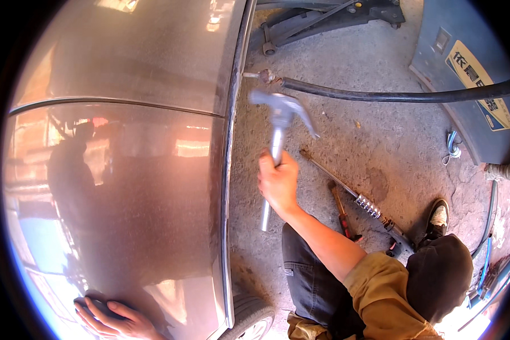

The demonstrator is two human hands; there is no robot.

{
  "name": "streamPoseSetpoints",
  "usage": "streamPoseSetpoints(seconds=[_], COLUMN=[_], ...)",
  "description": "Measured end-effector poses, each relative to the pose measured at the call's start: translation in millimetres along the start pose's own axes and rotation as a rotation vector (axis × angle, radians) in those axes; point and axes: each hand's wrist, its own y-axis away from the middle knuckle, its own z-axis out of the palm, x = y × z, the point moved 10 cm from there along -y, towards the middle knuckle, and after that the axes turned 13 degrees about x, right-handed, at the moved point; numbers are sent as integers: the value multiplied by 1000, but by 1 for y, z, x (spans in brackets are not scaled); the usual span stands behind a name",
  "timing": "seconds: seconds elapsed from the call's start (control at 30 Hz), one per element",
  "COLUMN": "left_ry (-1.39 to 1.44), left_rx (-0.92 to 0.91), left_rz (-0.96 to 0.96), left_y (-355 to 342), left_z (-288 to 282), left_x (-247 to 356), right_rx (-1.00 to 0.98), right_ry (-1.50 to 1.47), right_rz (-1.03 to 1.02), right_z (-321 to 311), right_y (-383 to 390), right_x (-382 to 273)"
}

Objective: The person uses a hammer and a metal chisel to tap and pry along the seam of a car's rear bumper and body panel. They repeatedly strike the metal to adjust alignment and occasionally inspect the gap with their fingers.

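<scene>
My right hand [279,180] is closed around the metal handle of a claw hammer [280,122]. The hammer is raised beside the edge of a brownish car body panel [136,187], head up, and its head is slightly blurred. At the lower left, my left hand [116,322] lies on the glossy panel with its fingers spread; a dark patch shows around them, and I cannot tell whether it is a shadow, a reflection or a thing. Below the hammer hand, a long rod tool with a coil spring [368,205] and a red-handled tool [343,218] lie on the floor.
A thick black cable [379,95] runs from a metal end piece [266,76] near the panel edge to the right. A blue-grey machine [464,113] stands there. Past the panel is a black metal frame [328,22]. A car tyre [254,317] shows low in the middle, near my knees.
</scene>
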Motion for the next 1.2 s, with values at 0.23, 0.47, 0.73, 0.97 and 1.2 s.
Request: streamPoseSetpoints(seconds=[0.23, 0.47, 0.73, 0.97, 1.2], left_ry=[-14, 32, 1062, 911, 974], left_rx=[-1, -2, -474, -534, -509], left_rz=[8, 15, -197, 4, -75], left_y=[-6, -1, 11, 8, -10], left_z=[-3, -8, 69, 92, 97], left_x=[5, 30, 260, 354, 361], right_rx=[-45, -48, 44, 97, 173], right_ry=[111, 165, 209, 172, 104], right_rz=[5, 172, 198, 305, 322], right_z=[5, -24, -66, -106, -127], right_y=[6, 20, 19, 3, -11], right_x=[9, 24, 30, 13, 4])
